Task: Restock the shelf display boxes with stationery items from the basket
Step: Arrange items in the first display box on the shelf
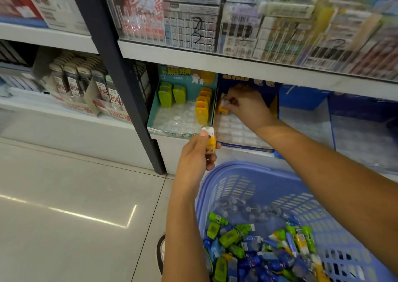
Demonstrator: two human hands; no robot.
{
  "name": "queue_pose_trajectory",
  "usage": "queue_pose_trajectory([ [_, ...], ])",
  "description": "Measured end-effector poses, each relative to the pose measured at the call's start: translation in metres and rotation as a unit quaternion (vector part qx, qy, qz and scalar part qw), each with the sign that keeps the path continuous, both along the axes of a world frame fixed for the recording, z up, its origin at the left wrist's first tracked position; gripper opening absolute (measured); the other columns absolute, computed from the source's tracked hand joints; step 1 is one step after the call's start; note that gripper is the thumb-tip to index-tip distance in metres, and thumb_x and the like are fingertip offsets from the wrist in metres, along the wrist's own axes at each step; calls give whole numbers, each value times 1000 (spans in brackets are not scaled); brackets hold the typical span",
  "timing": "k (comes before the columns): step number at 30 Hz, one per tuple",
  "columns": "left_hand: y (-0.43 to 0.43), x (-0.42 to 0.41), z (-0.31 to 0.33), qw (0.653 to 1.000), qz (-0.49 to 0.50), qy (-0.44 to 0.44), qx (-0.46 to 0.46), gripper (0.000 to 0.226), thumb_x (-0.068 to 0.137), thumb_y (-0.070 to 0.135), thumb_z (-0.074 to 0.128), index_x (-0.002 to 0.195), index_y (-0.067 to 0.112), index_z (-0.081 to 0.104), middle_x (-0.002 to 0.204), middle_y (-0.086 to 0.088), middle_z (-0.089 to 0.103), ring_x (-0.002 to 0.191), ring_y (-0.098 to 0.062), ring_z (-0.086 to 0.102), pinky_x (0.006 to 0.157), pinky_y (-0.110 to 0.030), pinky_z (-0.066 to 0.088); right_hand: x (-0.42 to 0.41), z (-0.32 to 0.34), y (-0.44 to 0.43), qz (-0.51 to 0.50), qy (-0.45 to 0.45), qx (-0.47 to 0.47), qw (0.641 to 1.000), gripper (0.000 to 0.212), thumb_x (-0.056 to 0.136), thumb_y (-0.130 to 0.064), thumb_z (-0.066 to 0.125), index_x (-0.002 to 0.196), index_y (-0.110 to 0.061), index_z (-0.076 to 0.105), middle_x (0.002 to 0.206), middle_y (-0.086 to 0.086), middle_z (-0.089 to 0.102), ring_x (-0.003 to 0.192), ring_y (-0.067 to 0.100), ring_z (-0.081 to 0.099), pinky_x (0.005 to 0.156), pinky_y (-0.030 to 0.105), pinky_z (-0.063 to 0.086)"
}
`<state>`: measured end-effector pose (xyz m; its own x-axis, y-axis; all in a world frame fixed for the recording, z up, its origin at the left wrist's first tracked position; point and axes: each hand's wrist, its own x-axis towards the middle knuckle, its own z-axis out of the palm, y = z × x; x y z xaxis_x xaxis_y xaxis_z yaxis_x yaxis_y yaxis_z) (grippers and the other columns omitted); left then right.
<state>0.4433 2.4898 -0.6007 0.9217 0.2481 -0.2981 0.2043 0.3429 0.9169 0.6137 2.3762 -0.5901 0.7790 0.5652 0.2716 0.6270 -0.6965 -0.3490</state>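
Our right hand [247,107] pinches a yellow item [223,109] at the far left of the blue box [247,146]. Our left hand [196,154] grips a second item [209,138] near the teal box [183,81], just left of the basket [237,169].

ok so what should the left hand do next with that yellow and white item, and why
Probably carry the small yellow-and-white stationery item forward into the blue cardboard display box. The left hand grips it before the box's front edge, the right hand holds a matching item at the back, and the clear tray slots nearer are empty.
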Motion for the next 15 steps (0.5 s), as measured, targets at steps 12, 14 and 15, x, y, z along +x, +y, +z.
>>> queue_pose_trajectory([
  [12,-25,17,7,979,6,-74,190,20,93,21,59,109,9,59,82,-3,65,63,-2,55,61,-18,46,-62,41,-41,63,340,187,920,17,80,-21,73,94,-28,68,86,-7,71,74,3,68,69,12,53],
  [14,-34,23,8,967,1,-80,243,33,95,21,56,126,14,52,106,0,65,88,-6,61,75,-16,48,-48,37,-45,-25,251,226,941,16,78,-16,75,89,-22,66,80,-12,67,72,1,64,68,5,48],
  [15,-38,27,7,950,-24,-76,302,40,96,21,54,135,15,46,121,0,60,103,-11,59,82,-16,47,-38,35,-44,-80,189,218,954,16,79,-15,74,90,-20,64,79,-13,64,70,1,60,66,3,45],
])
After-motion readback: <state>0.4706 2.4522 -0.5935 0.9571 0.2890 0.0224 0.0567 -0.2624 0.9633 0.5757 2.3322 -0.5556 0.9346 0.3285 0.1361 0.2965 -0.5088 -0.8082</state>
